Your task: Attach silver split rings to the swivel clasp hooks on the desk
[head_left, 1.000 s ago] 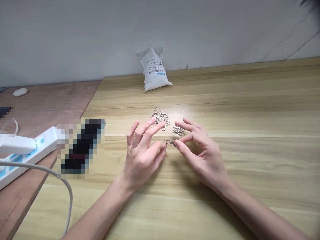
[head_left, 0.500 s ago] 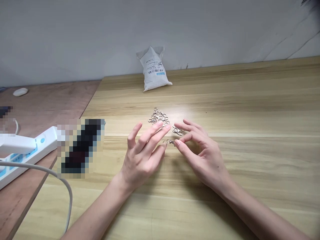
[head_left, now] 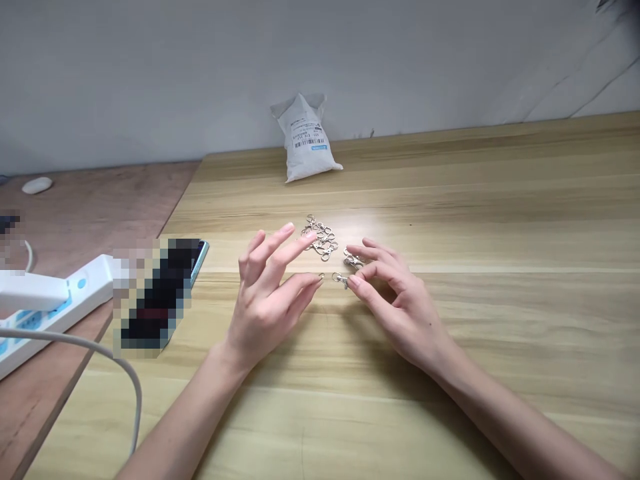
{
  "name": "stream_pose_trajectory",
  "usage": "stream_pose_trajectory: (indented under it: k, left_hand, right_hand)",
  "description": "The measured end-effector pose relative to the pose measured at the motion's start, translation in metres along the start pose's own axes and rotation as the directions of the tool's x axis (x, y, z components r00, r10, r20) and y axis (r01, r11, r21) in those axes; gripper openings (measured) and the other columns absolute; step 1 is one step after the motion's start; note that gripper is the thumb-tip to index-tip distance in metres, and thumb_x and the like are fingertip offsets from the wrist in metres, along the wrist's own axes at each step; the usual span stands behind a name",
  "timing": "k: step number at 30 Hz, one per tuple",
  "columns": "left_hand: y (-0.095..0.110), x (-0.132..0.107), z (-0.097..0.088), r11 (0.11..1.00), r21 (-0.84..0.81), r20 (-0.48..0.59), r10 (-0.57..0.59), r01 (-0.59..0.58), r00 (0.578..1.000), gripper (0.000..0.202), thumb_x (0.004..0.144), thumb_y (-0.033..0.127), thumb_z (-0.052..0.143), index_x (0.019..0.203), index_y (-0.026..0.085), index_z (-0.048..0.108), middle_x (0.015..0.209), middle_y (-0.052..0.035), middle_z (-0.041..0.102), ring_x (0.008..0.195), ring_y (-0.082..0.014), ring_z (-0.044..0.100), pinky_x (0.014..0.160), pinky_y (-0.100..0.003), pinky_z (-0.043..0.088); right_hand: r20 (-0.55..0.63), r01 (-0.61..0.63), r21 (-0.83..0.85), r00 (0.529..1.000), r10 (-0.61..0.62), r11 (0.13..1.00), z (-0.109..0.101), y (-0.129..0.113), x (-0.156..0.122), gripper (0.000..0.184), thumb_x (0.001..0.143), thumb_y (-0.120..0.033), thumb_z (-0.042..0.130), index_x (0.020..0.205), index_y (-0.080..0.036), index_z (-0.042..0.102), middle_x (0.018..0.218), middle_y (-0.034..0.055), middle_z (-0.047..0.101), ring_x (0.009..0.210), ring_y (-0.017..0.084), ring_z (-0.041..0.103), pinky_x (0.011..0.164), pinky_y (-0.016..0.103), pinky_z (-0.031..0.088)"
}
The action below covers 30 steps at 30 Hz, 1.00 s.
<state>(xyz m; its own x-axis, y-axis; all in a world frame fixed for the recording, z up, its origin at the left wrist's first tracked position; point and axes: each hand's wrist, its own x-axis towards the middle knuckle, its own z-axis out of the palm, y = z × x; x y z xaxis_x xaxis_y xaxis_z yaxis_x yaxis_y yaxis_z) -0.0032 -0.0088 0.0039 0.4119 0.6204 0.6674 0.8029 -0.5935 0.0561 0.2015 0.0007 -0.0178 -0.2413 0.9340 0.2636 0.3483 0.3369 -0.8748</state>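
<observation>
Between the thumb and index finger of my right hand [head_left: 400, 307] is a silver swivel clasp [head_left: 341, 280], its looped end pointing left. My left hand [head_left: 273, 300] pinches a small metal ring [head_left: 321, 275] at the thumb and fingertip, its other fingers spread. A narrow gap separates the ring from the clasp. Behind my left fingers lies a loose pile of silver clasps [head_left: 327, 247], partly hidden by them. A smaller group of clasps [head_left: 353, 260] sits by my right fingertips, which cover part of it.
A white plastic parcel [head_left: 307, 147] with a printed label stands at the back by the wall. A phone [head_left: 200, 263], mostly pixelated, lies to the left. Beyond it are a white power strip [head_left: 97, 280], a grey cable [head_left: 135, 387] and a white oval object [head_left: 37, 185].
My left hand has drawn slightly left, away from the clasp, with the ring at its fingertips. More of the pile shows. My right hand has barely moved and still pinches the clasp.
</observation>
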Motion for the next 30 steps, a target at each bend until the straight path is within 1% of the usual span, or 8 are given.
stream_pose_trajectory:
  k: [4, 9, 13, 15, 17, 20, 22, 30]
  left_hand:
    - [0.002, 0.0, 0.002, 0.997, -0.066, 0.021, -0.043, 0.044, 0.999, 0.007, 0.084, 0.015, 0.069, 0.083, 0.022, 0.067, 0.133, -0.0055, 0.06, 0.134, -0.0262, 0.044, 0.109, -0.053, 0.039]
    - [0.005, 0.0, 0.004, 0.996, -0.086, 0.037, -0.032, 0.035, 0.999, 0.006, 0.085, 0.016, 0.067, 0.084, 0.022, 0.067, 0.132, -0.0069, 0.061, 0.133, -0.0266, 0.045, 0.109, -0.052, 0.039]
    - [0.005, 0.0, 0.004, 0.996, -0.083, 0.039, -0.028, 0.031, 0.999, 0.006, 0.085, 0.016, 0.066, 0.084, 0.022, 0.067, 0.131, -0.0066, 0.061, 0.132, -0.0265, 0.046, 0.109, -0.052, 0.038]
    - [0.003, 0.0, 0.005, 0.996, -0.083, 0.039, -0.03, 0.033, 0.999, 0.006, 0.085, 0.016, 0.066, 0.084, 0.022, 0.067, 0.132, -0.0062, 0.061, 0.132, -0.0263, 0.046, 0.109, -0.052, 0.038]
    - [0.001, 0.0, 0.005, 0.995, -0.094, 0.048, -0.031, 0.035, 0.998, 0.006, 0.085, 0.015, 0.066, 0.084, 0.022, 0.067, 0.132, -0.0065, 0.06, 0.133, -0.0261, 0.045, 0.108, -0.052, 0.039]
    - [-0.002, -0.001, 0.006, 0.991, -0.125, 0.088, -0.043, 0.054, 0.995, 0.006, 0.086, 0.015, 0.065, 0.086, 0.021, 0.066, 0.133, -0.0077, 0.06, 0.134, -0.0263, 0.044, 0.107, -0.052, 0.04]
    - [-0.004, -0.002, 0.006, 0.988, -0.137, 0.112, -0.055, 0.07, 0.992, 0.007, 0.086, 0.015, 0.064, 0.087, 0.021, 0.067, 0.133, -0.0078, 0.059, 0.134, -0.0264, 0.044, 0.107, -0.052, 0.039]
    - [-0.002, -0.003, 0.006, 0.991, -0.115, 0.151, -0.051, 0.069, 0.987, 0.008, 0.085, 0.016, 0.064, 0.083, 0.022, 0.068, 0.135, -0.0068, 0.058, 0.134, -0.0268, 0.044, 0.11, -0.052, 0.037]
  right_hand:
    - [0.037, 0.019, 0.016, 0.999, -0.019, 1.0, 0.0, 0.0, 0.0, 0.015, 0.094, -0.029, 0.054, 0.081, -0.024, 0.06, 0.133, 0.0064, 0.059, 0.139, 0.025, 0.036, 0.11, 0.055, 0.032]
    - [0.05, 0.039, -0.012, 0.998, -0.039, 0.999, 0.001, 0.0, -0.001, 0.014, 0.093, -0.029, 0.055, 0.081, -0.024, 0.06, 0.134, 0.0062, 0.059, 0.139, 0.026, 0.036, 0.109, 0.055, 0.034]
    - [0.03, 0.072, -0.039, 0.997, -0.071, 0.997, 0.002, 0.0, 0.0, 0.013, 0.093, -0.028, 0.056, 0.082, -0.024, 0.063, 0.131, 0.0066, 0.06, 0.137, 0.028, 0.04, 0.107, 0.055, 0.037]
    - [0.01, 0.103, -0.07, 0.995, -0.102, 0.992, 0.001, 0.001, 0.001, 0.012, 0.093, -0.028, 0.056, 0.083, -0.024, 0.064, 0.129, 0.0069, 0.062, 0.135, 0.028, 0.042, 0.106, 0.056, 0.038]
    - [0.005, 0.158, -0.136, 0.987, -0.159, 0.978, -0.002, 0.004, 0.003, 0.011, 0.092, -0.027, 0.056, 0.085, -0.025, 0.064, 0.128, 0.0072, 0.063, 0.134, 0.029, 0.043, 0.105, 0.056, 0.039]
    - [0.043, 0.276, -0.257, 0.961, -0.274, 0.926, -0.007, 0.009, 0.006, 0.008, 0.091, -0.022, 0.057, 0.09, -0.025, 0.064, 0.13, 0.0077, 0.062, 0.134, 0.029, 0.043, 0.104, 0.056, 0.038]
    - [0.067, 0.327, -0.307, 0.944, -0.323, 0.894, -0.01, 0.011, 0.008, 0.008, 0.09, -0.02, 0.058, 0.091, -0.025, 0.063, 0.13, 0.008, 0.062, 0.134, 0.029, 0.044, 0.105, 0.056, 0.037]
    - [0.108, 0.39, -0.357, 0.92, -0.377, 0.849, -0.01, 0.005, 0.006, 0.009, 0.088, -0.018, 0.057, 0.091, -0.026, 0.061, 0.13, 0.0073, 0.062, 0.131, 0.029, 0.047, 0.108, 0.056, 0.034]
